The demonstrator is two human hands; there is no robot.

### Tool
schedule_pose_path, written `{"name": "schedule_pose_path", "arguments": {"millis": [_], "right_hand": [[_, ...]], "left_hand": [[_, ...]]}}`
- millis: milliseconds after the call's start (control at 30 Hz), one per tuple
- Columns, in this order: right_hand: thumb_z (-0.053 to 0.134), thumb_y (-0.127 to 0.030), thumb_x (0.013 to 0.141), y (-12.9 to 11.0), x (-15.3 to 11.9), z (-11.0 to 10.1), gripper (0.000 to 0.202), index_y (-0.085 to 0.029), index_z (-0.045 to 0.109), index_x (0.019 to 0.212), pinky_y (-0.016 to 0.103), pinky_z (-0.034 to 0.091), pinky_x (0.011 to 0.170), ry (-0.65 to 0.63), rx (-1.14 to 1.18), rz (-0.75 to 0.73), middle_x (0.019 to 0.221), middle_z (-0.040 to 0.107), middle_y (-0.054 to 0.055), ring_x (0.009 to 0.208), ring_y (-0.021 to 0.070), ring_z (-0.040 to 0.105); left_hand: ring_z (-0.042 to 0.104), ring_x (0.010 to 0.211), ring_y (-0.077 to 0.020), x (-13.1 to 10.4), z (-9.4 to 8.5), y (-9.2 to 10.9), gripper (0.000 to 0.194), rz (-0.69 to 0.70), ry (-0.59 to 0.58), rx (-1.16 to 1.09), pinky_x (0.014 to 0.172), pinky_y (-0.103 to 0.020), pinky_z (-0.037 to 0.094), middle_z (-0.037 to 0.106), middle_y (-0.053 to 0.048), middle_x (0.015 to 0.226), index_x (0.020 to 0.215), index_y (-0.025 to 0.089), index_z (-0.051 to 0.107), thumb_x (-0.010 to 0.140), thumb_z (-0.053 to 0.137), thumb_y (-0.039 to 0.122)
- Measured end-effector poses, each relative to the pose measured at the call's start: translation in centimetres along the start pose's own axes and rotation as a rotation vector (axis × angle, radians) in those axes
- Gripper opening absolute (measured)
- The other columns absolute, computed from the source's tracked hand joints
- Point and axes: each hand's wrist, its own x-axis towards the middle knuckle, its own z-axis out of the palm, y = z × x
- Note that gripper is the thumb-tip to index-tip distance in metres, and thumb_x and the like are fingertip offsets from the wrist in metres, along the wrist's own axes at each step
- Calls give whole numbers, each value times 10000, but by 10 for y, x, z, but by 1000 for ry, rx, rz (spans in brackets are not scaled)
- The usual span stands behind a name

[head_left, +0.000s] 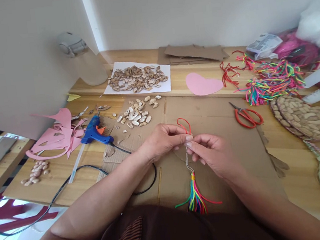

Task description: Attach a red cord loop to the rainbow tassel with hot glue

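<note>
My left hand pinches a red cord, whose loop stands up above my fingertips. Fingers closed, my right hand meets it thumb to thumb and pinches the cord just below. Thin greyish strings run down from between my hands to a multicoloured tassel with a yellow binding at its top. The tassel's strands fan out in front of my dark clothing. Whatever knot lies between my fingertips is hidden.
Cardboard lies under my hands. On the left are a blue glue gun, its cable and pink scraps. Peanut shells lie on white paper behind. To the right are red scissors, colourful tassels and a peanut-shell-covered piece.
</note>
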Motion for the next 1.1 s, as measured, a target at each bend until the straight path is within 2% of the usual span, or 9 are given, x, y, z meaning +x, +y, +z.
{"name": "schedule_pose_path", "arguments": {"millis": [133,233,333,500,700,900,1100], "right_hand": [[763,-459,808,-5,0,-4,294,-171,722,764,168,336,392,-85,-15,109,721,696,29,505,74,570],[763,-453,796,-9,1,-10,292,-170,771,869,166,333,392,-158,-19,160,756,711,49,529,85,591],[760,-447,788,-11,3,-14,291,-185,789,912,171,329,390,-120,22,148,774,719,52,533,88,591],[763,-480,780,-11,3,-12,306,-176,785,807,177,324,384,-80,99,171,724,710,57,515,89,584],[827,-362,713,-14,2,-7,222,-194,763,842,173,350,399,-115,227,232,767,731,41,534,90,596],[810,-361,722,-16,3,-6,240,-172,782,865,170,365,409,-187,301,316,767,716,46,540,82,582],[830,-353,707,-16,2,-3,225,-168,776,824,158,359,402,-173,296,315,759,715,42,533,77,585]], "left_hand": [[431,515,-50,-1,0,5,365,-20,36,6,484,-193,300,571,27,583,719,126,696,690,843,459],[430,498,-52,-1,-2,9,372,-38,92,4,481,-196,310,546,39,558,704,127,682,638,872,441],[430,500,-53,0,-3,11,366,-42,98,2,482,-200,313,558,31,571,708,124,686,640,864,437],[416,502,-51,-2,-1,13,356,-22,79,60,476,-202,299,561,26,578,680,121,679,651,854,430],[419,502,-52,-4,1,17,309,17,79,144,477,-198,299,564,30,564,679,125,692,727,788,414],[437,526,-59,-4,-1,15,274,33,42,174,498,-197,314,565,26,566,714,117,699,762,762,379],[445,534,-63,-3,-3,10,277,31,20,190,503,-201,320,574,20,577,718,118,694,769,760,382]]}}
